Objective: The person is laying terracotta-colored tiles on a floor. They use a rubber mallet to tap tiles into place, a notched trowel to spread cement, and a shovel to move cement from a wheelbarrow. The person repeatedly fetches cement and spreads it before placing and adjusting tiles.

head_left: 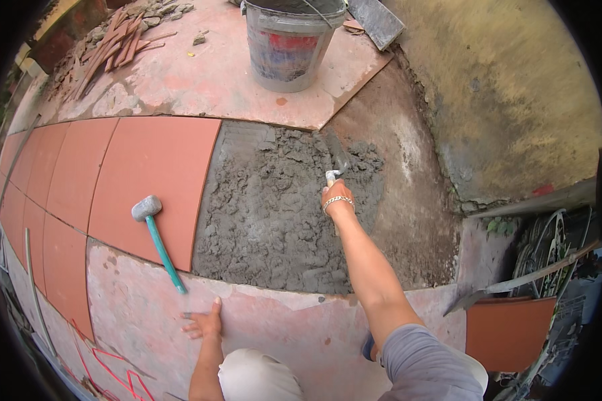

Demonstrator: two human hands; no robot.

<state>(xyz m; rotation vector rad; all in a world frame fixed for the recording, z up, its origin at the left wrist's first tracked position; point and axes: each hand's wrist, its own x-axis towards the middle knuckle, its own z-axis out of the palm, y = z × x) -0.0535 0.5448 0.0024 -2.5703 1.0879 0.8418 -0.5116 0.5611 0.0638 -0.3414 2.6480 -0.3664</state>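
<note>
My right hand [336, 199], with a chain bracelet at the wrist, grips the handle of a trowel [338, 152], whose blade rests at the upper right of a bed of rough grey mortar [261, 200]. My left hand [203, 324] lies with spread fingers on the pale pink slab [134, 287] below the mortar. Near it a mallet [146, 208] with a grey head and teal handle lies across the large terracotta tile [150, 167], which borders the mortar on the left.
A grey bucket [287, 57] stands on the upper slab, near a grey metal piece [381, 20], broken tile strips [117, 50] and rubble. A mossy yellow wall [508, 93] rises at right, above a long-handled tool [535, 274], a spare tile [508, 334] and clutter. Rods [33, 267] lie at left.
</note>
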